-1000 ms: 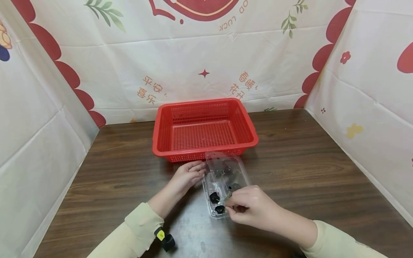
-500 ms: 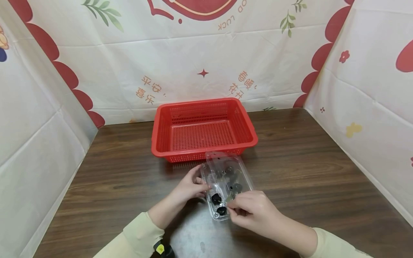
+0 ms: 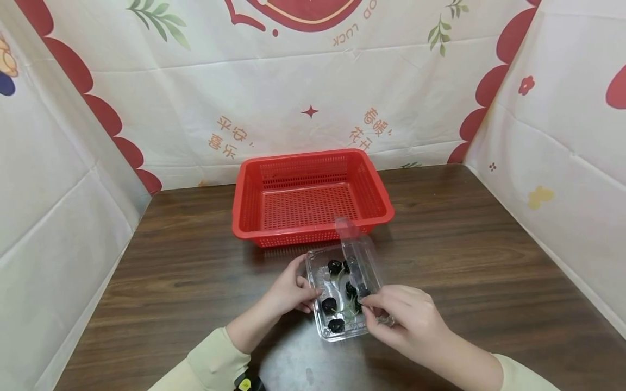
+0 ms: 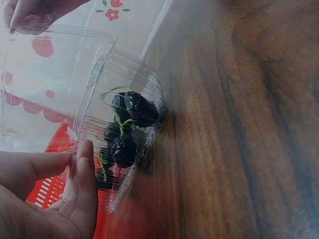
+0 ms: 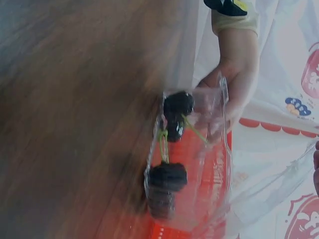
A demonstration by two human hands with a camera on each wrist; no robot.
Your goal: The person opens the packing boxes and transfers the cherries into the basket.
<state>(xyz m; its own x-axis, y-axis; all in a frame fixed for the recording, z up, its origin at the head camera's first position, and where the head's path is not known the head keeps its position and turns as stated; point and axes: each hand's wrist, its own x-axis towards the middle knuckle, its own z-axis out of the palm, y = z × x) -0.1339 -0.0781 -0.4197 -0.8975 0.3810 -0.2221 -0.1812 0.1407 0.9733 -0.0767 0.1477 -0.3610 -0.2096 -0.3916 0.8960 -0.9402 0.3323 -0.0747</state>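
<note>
A clear plastic clamshell box (image 3: pixel 320 277) lies on the table, holding several dark, nearly black cherries (image 3: pixel 330 305) with green stems (image 4: pixel 117 89). My left hand (image 3: pixel 288 290) grips the box's left rim, thumb on the edge. In the left wrist view, the left thumb and fingers hold the rim beside the ridged wall (image 4: pixel 134 67). My right hand (image 3: pixel 411 320) pinches the free edge of the clear lid (image 3: pixel 362 258), which stands tilted up over the box's right part. Some cherries show only through the lid. The right fingers appear just at the edge of the right wrist view.
A red perforated basket (image 3: pixel 293 233) stands right behind the box, with the lid's far corner overlapping its front rim in the head view. The brown wood table (image 3: pixel 469 260) is bounded by white printed cloth (image 3: pixel 303 81) at the back and sides.
My right hand has moved right and lifted the lid, uncovering more cherries. My left hand has shifted nearer along the box's left side and taken hold of its rim.
</note>
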